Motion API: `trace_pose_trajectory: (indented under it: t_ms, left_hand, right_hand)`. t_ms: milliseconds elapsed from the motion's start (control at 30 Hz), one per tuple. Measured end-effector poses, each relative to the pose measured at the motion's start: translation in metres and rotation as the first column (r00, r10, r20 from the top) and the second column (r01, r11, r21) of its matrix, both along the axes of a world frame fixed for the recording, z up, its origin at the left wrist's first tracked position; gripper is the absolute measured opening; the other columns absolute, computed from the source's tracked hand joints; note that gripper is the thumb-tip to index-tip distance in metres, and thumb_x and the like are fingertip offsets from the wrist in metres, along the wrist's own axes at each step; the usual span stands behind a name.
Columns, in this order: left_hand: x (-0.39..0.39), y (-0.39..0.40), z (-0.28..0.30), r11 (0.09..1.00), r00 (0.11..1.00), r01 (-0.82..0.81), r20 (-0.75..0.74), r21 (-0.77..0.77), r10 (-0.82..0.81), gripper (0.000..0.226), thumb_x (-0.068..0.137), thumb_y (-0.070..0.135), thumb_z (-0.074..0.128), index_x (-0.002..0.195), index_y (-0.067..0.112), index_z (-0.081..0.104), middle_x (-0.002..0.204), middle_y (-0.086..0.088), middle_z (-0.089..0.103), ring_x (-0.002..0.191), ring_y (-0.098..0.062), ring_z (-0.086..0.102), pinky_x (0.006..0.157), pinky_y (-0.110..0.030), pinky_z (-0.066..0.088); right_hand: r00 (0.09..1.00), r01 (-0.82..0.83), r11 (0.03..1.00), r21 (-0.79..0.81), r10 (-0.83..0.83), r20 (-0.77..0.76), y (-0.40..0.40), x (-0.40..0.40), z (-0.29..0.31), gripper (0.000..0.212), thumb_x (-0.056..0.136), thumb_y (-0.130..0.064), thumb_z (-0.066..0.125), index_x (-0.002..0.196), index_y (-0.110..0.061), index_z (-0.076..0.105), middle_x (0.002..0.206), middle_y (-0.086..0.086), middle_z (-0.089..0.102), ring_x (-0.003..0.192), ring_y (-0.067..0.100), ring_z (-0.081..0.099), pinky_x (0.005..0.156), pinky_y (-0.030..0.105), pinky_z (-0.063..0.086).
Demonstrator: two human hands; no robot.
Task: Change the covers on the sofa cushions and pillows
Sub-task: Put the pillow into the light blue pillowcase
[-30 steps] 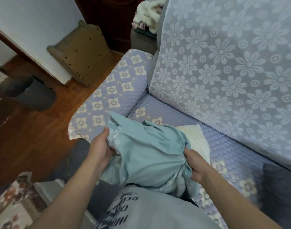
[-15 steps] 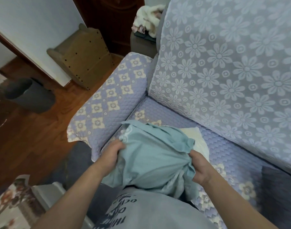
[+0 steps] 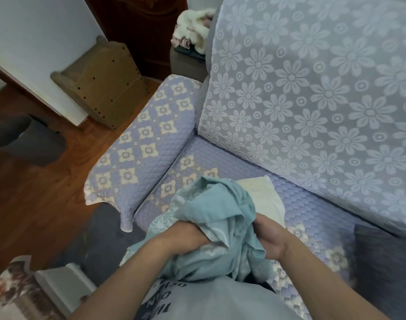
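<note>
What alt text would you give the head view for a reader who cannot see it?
Both hands, left and right, grip a bunched teal cover over a lavender quilted sofa seat. A cream pillow lies just behind the cover, below a floral back cushion.

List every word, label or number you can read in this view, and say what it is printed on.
Dark lettering on the person's grey shirt: seen upside down, partly cut off and blurred, so not readable.
Nothing else carries text: the teal pillow cover, sofa covers and wooden rack show only patterns or holes.
</note>
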State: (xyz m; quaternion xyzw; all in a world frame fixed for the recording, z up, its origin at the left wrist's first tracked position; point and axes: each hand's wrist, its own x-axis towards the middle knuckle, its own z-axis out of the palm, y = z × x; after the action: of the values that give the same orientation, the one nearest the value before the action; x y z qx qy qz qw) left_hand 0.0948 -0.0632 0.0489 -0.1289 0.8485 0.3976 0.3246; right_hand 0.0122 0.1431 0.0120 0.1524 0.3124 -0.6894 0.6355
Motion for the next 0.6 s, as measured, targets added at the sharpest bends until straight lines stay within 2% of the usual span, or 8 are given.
trace_pose_trajectory:
  t_ms: [67, 133, 200, 267, 333, 400, 500, 600]
  left_hand:
    - [0.002, -0.010, -0.001, 0.995, 0.993, 0.022, -0.113, -0.092, -0.032, 0.049, 0.091, 0.057, 0.055, 0.135, 0.034, 0.052, 0.138, 0.014, 0.049, 0.125, -0.006, 0.050, 0.102, -0.019, 0.034]
    - [0.006, -0.017, -0.011, 0.981, 0.981, -0.016, -0.195, -0.195, -0.022, 0.014, 0.107, 0.017, 0.047, 0.108, 0.021, 0.060, 0.126, -0.011, 0.061, 0.096, -0.012, 0.059, 0.086, -0.015, 0.044]
    - [0.007, -0.018, -0.020, 0.984, 0.988, -0.093, -0.137, -0.153, 0.072, 0.025, 0.107, 0.001, 0.040, 0.094, 0.016, 0.054, 0.102, -0.015, 0.060, 0.086, -0.021, 0.058, 0.071, -0.010, 0.042]
    - [0.010, -0.021, -0.034, 0.982, 0.984, -0.157, -0.105, -0.103, 0.146, 0.028, 0.106, -0.002, 0.039, 0.096, 0.020, 0.052, 0.095, 0.002, 0.052, 0.088, -0.012, 0.056, 0.065, -0.002, 0.039]
    - [0.004, -0.014, -0.030, 0.994, 0.993, -0.104, -0.067, -0.046, 0.101, 0.023, 0.106, -0.001, 0.042, 0.124, 0.006, 0.054, 0.119, 0.005, 0.052, 0.110, -0.005, 0.051, 0.082, 0.008, 0.031]
    - [-0.001, -0.006, -0.030, 0.999, 0.994, -0.005, -0.110, -0.042, 0.000, 0.040, 0.106, 0.003, 0.043, 0.146, 0.004, 0.036, 0.146, 0.005, 0.035, 0.135, -0.005, 0.033, 0.101, 0.006, 0.013]
    - [-0.006, 0.004, -0.026, 0.995, 0.988, -0.097, -0.118, 0.003, 0.096, 0.032, 0.106, 0.005, 0.043, 0.134, 0.021, 0.041, 0.144, 0.001, 0.045, 0.132, 0.002, 0.043, 0.113, -0.017, 0.025]
    - [-0.012, -0.002, -0.019, 0.987, 0.982, -0.160, -0.104, 0.015, 0.160, 0.032, 0.101, 0.006, 0.056, 0.130, 0.019, 0.048, 0.138, 0.003, 0.049, 0.125, 0.000, 0.045, 0.103, -0.014, 0.029]
  right_hand:
    - [0.997, -0.059, 0.998, 0.004, 0.059, -0.045, 0.001, 0.000, 0.002, 0.054, 0.093, -0.034, 0.064, 0.137, -0.002, 0.059, 0.143, 0.023, 0.053, 0.131, 0.037, 0.054, 0.110, 0.047, 0.043]
    - [0.995, -0.057, 0.997, 0.053, 0.061, -0.075, -0.001, 0.000, 0.002, 0.052, 0.091, -0.033, 0.066, 0.133, -0.003, 0.063, 0.139, 0.022, 0.058, 0.126, 0.034, 0.059, 0.105, 0.044, 0.048]
    - [0.995, -0.036, 0.997, 0.066, 0.041, -0.089, -0.006, 0.001, 0.002, 0.050, 0.093, -0.034, 0.065, 0.133, -0.004, 0.063, 0.139, 0.021, 0.059, 0.127, 0.033, 0.059, 0.108, 0.044, 0.046]
    - [0.993, -0.046, 0.997, 0.068, 0.054, -0.108, -0.010, 0.002, 0.003, 0.049, 0.095, -0.035, 0.065, 0.133, -0.005, 0.063, 0.139, 0.020, 0.058, 0.129, 0.034, 0.056, 0.112, 0.045, 0.042]
    - [0.990, -0.065, 0.997, 0.053, 0.071, -0.125, -0.012, 0.004, 0.004, 0.054, 0.091, -0.036, 0.071, 0.134, -0.004, 0.062, 0.140, 0.022, 0.057, 0.132, 0.036, 0.053, 0.116, 0.048, 0.038]
    - [0.989, -0.070, 0.996, 0.047, 0.076, -0.126, -0.011, 0.005, 0.001, 0.056, 0.089, -0.035, 0.073, 0.134, -0.004, 0.062, 0.140, 0.022, 0.057, 0.132, 0.038, 0.052, 0.117, 0.050, 0.036]
    - [0.987, -0.087, 0.994, 0.060, 0.094, -0.129, -0.008, 0.004, -0.005, 0.048, 0.093, -0.027, 0.066, 0.135, -0.005, 0.061, 0.141, 0.022, 0.056, 0.132, 0.038, 0.052, 0.115, 0.050, 0.038]
    - [0.983, -0.086, 0.989, 0.121, 0.103, -0.149, 0.011, -0.010, -0.006, 0.047, 0.097, -0.023, 0.063, 0.138, -0.001, 0.057, 0.140, 0.024, 0.056, 0.133, 0.040, 0.052, 0.114, 0.053, 0.038]
